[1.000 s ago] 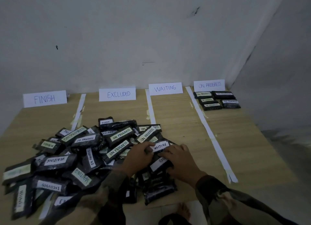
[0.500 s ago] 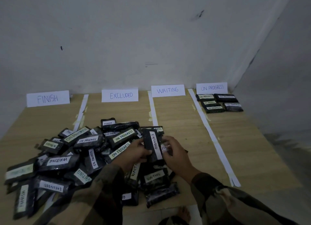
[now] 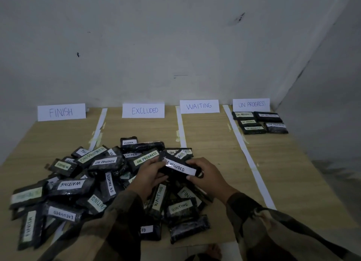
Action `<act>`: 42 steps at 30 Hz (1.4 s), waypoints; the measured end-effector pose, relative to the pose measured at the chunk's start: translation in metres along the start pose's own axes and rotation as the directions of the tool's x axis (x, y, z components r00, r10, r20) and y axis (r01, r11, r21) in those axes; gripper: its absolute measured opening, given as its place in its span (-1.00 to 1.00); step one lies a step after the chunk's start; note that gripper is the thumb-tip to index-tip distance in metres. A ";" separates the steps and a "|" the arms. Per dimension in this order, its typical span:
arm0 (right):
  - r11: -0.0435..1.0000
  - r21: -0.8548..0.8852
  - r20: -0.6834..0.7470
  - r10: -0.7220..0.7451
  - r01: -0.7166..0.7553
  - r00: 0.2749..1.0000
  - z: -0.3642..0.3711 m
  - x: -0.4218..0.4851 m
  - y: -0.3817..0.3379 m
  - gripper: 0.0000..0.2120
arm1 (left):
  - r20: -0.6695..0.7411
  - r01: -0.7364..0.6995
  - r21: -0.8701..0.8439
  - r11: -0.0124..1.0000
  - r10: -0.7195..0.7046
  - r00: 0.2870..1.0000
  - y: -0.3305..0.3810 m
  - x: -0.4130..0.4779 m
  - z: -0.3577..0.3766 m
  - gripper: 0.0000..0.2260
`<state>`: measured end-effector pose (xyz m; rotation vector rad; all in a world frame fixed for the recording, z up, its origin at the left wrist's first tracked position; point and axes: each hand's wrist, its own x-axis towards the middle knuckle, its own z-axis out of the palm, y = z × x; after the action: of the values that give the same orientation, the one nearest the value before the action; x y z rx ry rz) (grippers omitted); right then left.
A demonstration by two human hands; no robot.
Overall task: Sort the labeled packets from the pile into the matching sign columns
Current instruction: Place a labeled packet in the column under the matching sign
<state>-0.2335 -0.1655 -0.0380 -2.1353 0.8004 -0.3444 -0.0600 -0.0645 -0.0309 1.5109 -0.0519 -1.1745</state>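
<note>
so both hands are on one packet here. the left hand and right hand each have their fingers curled round an end of a black plastic packet with a white "EXCLUDED" label, left hand on its left end and right hand on its right end. it's held label up, a bit tilted, just above the right side of the big pile of black labelled packets that sits on the light wooden desk

at the back against the wall stand four white paper signs: FINISH sign, EXCLUDED sign, WAITING sign and ON PROGRESS sign, with white paper strips taped down between the columns. five black "ON PROGRESS" packets lie in a neat group right in front of the ON PROGRESS sign, well apart from the pile. the pile itself spreads across the FINISH and EXCLUDED columns, with labels pointing every which way
</note>
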 end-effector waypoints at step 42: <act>0.884 -0.404 0.270 -0.130 0.235 0.954 0.008 0.316 0.042 -0.53 | 0.115 -0.094 0.993 -0.067 0.519 0.847 0.088 0.172 -0.023 -0.50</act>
<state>-0.0069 -0.3856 -0.0838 -2.6194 0.5718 0.0012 0.0890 -0.1822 -0.0745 2.7337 -1.2836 -0.2642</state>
